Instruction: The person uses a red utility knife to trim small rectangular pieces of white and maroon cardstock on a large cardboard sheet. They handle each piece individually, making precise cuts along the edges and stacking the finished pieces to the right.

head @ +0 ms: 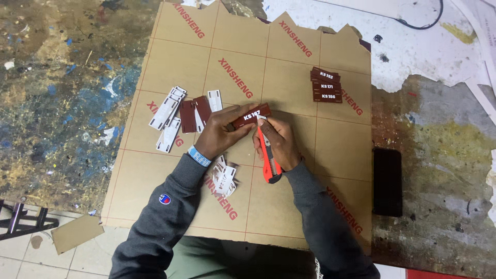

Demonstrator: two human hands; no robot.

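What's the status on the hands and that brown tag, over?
Left hand holds brown tag. Right hand grips orange utility knife, blade tip at tag's edge. Finished tag stack sits apart; nothing in the way.

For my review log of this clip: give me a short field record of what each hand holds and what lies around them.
Left hand: grips a dark red tag with white lettering
Right hand: holds an orange utility knife, tip at the tag's edge
Work surface: brown paper-covered sheet on a paint-stained table
Left of hands: loose white and dark red pieces
Upper right: stack of finished tags
Below hands: peeled white scraps
Right edge: black phone
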